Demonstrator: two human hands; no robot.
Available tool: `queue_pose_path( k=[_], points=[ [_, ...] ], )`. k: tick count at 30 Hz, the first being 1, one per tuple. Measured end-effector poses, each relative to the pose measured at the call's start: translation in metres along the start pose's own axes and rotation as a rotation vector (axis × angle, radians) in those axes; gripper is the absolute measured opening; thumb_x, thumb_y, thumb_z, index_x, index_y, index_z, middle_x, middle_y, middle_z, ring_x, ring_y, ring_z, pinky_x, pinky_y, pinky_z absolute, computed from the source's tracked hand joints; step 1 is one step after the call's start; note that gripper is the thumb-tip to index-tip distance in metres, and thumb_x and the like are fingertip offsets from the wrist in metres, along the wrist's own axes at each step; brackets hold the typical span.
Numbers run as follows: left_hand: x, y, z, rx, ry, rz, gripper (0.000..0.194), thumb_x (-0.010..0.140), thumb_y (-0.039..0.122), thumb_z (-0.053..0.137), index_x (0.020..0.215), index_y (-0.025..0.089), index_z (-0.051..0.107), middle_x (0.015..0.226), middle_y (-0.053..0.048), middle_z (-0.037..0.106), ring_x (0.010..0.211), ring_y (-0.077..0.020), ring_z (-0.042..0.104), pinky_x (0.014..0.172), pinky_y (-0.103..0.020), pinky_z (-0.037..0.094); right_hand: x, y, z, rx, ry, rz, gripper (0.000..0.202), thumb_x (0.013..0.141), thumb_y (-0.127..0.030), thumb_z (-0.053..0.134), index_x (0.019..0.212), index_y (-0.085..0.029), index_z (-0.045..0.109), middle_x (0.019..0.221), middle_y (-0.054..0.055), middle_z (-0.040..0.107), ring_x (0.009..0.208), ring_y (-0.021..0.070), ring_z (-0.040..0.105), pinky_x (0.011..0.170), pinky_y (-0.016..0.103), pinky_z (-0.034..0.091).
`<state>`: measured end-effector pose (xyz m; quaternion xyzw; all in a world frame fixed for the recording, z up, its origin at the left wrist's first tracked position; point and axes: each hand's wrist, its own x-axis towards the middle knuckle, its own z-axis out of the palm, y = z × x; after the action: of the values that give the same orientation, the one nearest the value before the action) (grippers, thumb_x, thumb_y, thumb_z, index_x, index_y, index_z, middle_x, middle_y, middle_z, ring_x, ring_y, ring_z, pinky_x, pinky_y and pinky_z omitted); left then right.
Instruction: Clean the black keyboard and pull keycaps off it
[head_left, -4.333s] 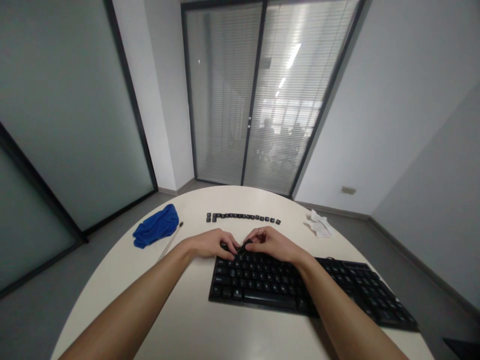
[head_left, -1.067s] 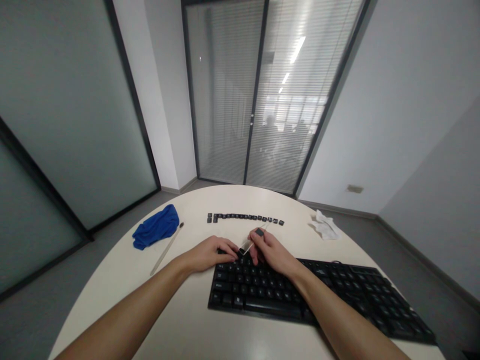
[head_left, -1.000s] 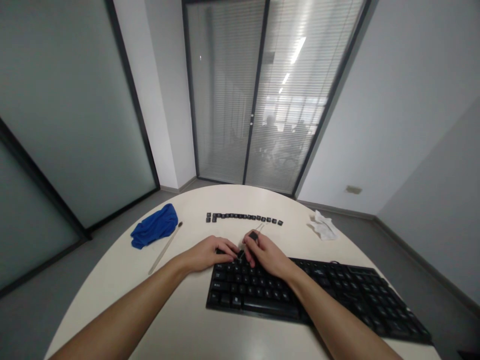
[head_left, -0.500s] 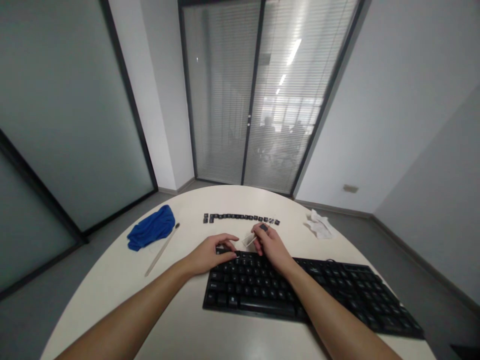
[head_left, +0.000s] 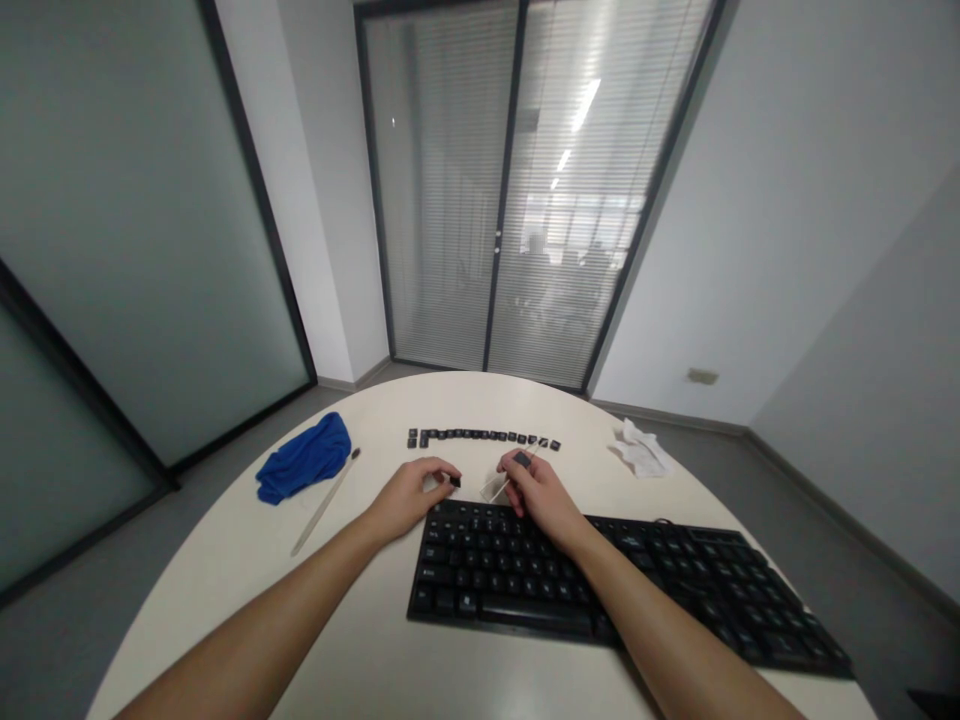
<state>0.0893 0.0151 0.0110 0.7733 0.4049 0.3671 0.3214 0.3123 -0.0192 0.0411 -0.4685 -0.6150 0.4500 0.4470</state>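
My left hand (head_left: 411,492) is just above the upper left corner of the black keyboard (head_left: 525,610). Thumb and fingertips pinch a small black keycap (head_left: 455,481). Over the keyboard's top edge, my right hand (head_left: 541,490) is closed round a thin white stick (head_left: 501,487), which slants down to the left. A small dark piece (head_left: 522,459) shows at its index finger; its kind is unclear. Beneath the stick lies a pale, see-through item (head_left: 489,488), partly hidden. Behind the hands, several loose black keycaps (head_left: 472,434) form a row, two deep at the left end.
On the round white table (head_left: 225,600) a blue cloth (head_left: 306,458) lies at the left. Beside it is a long thin brush (head_left: 324,505) with a dark tip. A crumpled white tissue (head_left: 641,448) lies at the right. Glass doors with blinds (head_left: 487,200) stand beyond.
My left hand has lifted off the keyboard's top left keys and moved up and left, a black keycap now showing in its pinch. My right hand has barely shifted.
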Motion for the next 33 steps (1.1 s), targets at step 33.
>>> queue_pose_path(
  k=[33],
  points=[
    [0.0,-0.025,-0.011,0.071,0.002,0.017,0.02,0.087,0.021,0.053,0.093,0.021,0.072,0.104,-0.005,0.073,0.1,-0.0196,0.066,0.096,-0.036,0.047,0.001,0.004,-0.001,-0.034,-0.046,-0.016,0.03,0.091,-0.047,0.046,0.083,-0.019,0.054,0.045,-0.008,0.047,0.038,0.0091,0.04,0.044,0.023,0.03]
  ],
)
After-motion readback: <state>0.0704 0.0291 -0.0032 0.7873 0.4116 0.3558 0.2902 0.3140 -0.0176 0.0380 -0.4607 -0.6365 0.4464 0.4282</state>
